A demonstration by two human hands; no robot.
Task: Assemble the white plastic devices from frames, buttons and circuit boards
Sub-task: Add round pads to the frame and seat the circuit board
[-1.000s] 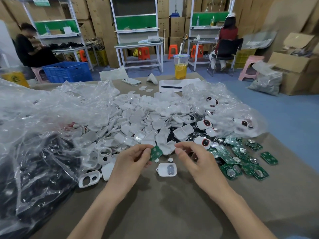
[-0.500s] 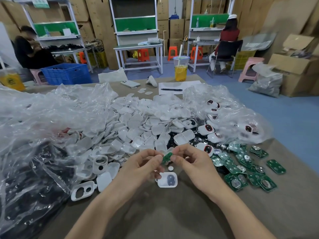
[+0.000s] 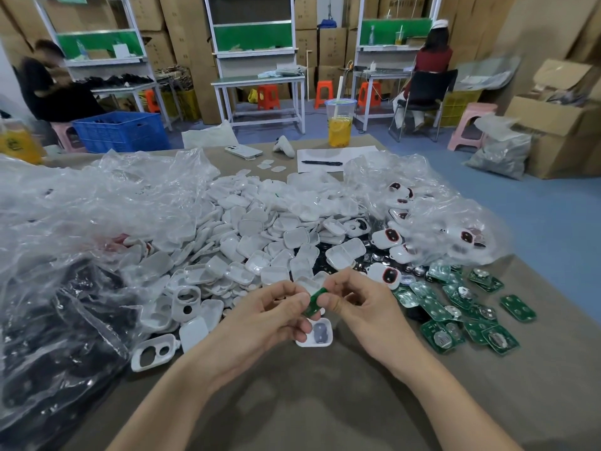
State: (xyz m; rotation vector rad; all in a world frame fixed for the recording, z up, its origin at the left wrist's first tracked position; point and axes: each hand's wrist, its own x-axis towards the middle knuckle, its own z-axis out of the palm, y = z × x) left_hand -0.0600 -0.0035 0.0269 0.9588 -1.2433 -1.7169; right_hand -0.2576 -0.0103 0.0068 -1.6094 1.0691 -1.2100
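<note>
A small green circuit board [image 3: 314, 301] is pinched on edge between my left hand [image 3: 270, 317] and my right hand [image 3: 361, 307], just above the table. Directly below it lies a white frame [image 3: 317, 333] with a grey button pad seated inside. A large heap of white plastic shells [image 3: 260, 236] spreads behind my hands. Loose green circuit boards [image 3: 455, 317] lie to the right. Empty white frames with two holes [image 3: 154, 351] rest at the left.
Crumpled clear plastic bags [image 3: 81, 216] cover the left, another bag [image 3: 432, 216] holds finished devices with red-black buttons at the right. A drink cup [image 3: 340, 123], phone [image 3: 243, 151], pen on paper [image 3: 320, 162] stand at the far edge. People sit at benches beyond.
My left hand held the board alone a second ago; my right hand has come in and both now pinch it, turned edge-on over the white frame.
</note>
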